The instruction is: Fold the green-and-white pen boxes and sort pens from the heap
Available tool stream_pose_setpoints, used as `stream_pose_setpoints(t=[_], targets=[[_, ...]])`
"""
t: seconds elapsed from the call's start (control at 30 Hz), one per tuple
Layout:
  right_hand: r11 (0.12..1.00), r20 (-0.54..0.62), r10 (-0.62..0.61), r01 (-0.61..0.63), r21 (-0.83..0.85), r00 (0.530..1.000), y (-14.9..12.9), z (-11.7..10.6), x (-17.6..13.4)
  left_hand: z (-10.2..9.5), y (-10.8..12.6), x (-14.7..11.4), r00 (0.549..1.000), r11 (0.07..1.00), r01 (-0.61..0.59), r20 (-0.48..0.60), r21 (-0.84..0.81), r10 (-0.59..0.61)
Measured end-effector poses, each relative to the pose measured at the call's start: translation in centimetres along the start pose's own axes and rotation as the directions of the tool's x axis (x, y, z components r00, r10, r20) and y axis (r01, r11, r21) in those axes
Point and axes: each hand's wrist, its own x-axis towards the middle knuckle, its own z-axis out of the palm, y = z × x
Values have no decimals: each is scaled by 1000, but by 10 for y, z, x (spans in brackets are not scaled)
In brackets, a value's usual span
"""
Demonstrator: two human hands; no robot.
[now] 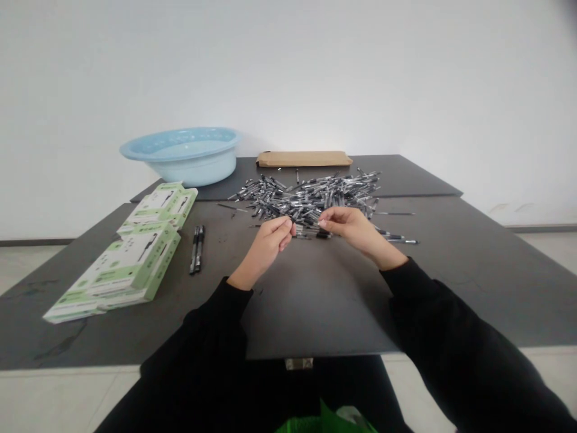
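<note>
A heap of black and clear pens and pen parts (311, 195) lies in the middle of the dark table. At its near edge my left hand (270, 237) is closed in a pinch, with a small dark tip showing at the fingertips. Just right of it, my right hand (354, 233) pinches too, and a tiny pale bit shows between thumb and forefinger. What each hand holds is too small to name. Two black pens (197, 249) lie side by side to the left of my left hand.
Green and white pen boxes (130, 258) are stacked at the left. Behind them stands a light blue basin (193, 165). A flat brown cardboard piece (304, 159) lies behind the heap, near the wall. Loose pens (401, 239) stick out at the heap's right. The table (311, 325) has a seam.
</note>
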Motion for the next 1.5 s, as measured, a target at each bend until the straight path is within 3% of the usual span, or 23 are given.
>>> stream_pose_setpoints(t=[0.1,0.23,0.43,1.07,1.5], targets=[[990,-108,10,6,144,994,-7,-5,0,6,0,-2,990,999,21,137,28,-25],[961,-96,28,-1,276,995,-11,-2,-4,12,-4,-3,979,999,39,198,28,-43],[964,-50,-10,23,263,999,-8,3,-5,13,-7,-2,981,999,44,189,20,-47],[982,18,29,-32,188,999,-11,10,-6,14,-5,-2,984,998,33,176,44,-40],[984,22,13,-17,176,1000,-10,14,-8,14,-4,-2,984,998,36,170,58,-46]])
